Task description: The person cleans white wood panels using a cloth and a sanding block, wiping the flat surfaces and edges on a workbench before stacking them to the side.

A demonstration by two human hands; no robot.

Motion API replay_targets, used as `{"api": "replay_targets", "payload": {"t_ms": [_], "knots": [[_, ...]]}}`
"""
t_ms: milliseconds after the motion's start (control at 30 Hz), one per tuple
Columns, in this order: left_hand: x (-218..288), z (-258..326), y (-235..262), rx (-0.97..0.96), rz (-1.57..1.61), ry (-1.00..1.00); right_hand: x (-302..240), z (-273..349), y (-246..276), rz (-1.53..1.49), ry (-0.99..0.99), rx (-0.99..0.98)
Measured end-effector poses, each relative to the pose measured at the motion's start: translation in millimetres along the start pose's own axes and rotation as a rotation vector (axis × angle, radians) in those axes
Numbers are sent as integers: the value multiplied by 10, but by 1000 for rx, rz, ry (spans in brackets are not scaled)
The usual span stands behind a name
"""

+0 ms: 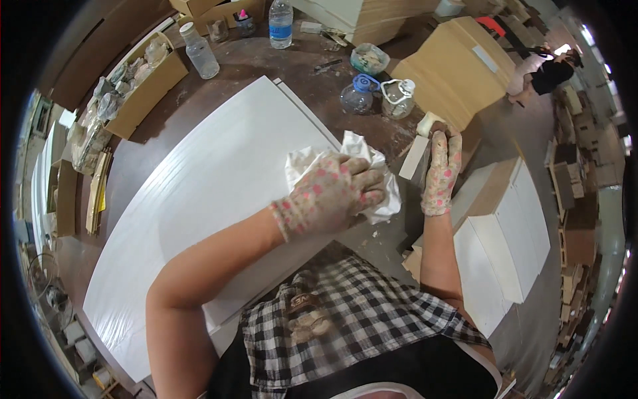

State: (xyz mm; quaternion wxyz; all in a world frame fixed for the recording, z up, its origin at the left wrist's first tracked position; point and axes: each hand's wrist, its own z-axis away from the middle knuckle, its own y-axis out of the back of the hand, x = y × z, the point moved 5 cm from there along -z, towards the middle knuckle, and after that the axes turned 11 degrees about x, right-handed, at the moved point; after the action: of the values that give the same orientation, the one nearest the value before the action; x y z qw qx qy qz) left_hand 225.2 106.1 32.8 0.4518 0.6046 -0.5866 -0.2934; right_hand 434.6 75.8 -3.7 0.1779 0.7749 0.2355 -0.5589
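Observation:
My left hand [332, 189], in a pale glove with pink spots, is closed on a crumpled white cloth [382, 199]. It presses the cloth near the right edge of a large glossy white panel [199, 179] lying on the brown table. My right hand [442, 169], in a matching glove, is raised at the table's right edge. Its fingertips close round a small cream-coloured piece [428, 124], whose kind I cannot make out. Just left of that hand stands a narrow white block [414, 158].
Two handled plastic jugs [357, 96], a bowl [369, 60], a water bottle [281, 26] and a clear bottle [199, 52] stand at the back. A filled cardboard box [149, 93] is at left. Open cardboard [455, 70] and white panels [502, 233] flank the right arm. Another person [548, 73] is far right.

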Motion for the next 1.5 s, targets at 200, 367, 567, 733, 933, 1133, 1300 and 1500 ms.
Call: {"api": "replay_targets", "payload": {"t_ms": [200, 367, 567, 733, 933, 1133, 1300, 1500], "knots": [[-999, 859, 806, 634, 297, 933, -149, -33, -41, 1, -36, -378], [-1072, 1726, 1253, 743, 109, 962, -361, 118, -489, -140, -60, -537], [-722, 1518, 1042, 636, 3, 738, -473, 116, -964, -83, 176, -653], [-569, 1483, 1084, 644, -32, 756, -626, 139, -1536, -2, 331, -891], [-485, 1439, 1048, 647, 27, 727, -814, 88, -2011, 135, 398, -1124], [-419, 1376, 1089, 627, -12, 727, -948, -15, -2197, 254, 692, -1191], [-407, 1346, 1090, 550, -16, 738, -816, -23, -2283, 316, 628, -1254], [-388, 1307, 1073, 541, -24, 735, -810, -79, -2316, 263, 602, -1316]]}}
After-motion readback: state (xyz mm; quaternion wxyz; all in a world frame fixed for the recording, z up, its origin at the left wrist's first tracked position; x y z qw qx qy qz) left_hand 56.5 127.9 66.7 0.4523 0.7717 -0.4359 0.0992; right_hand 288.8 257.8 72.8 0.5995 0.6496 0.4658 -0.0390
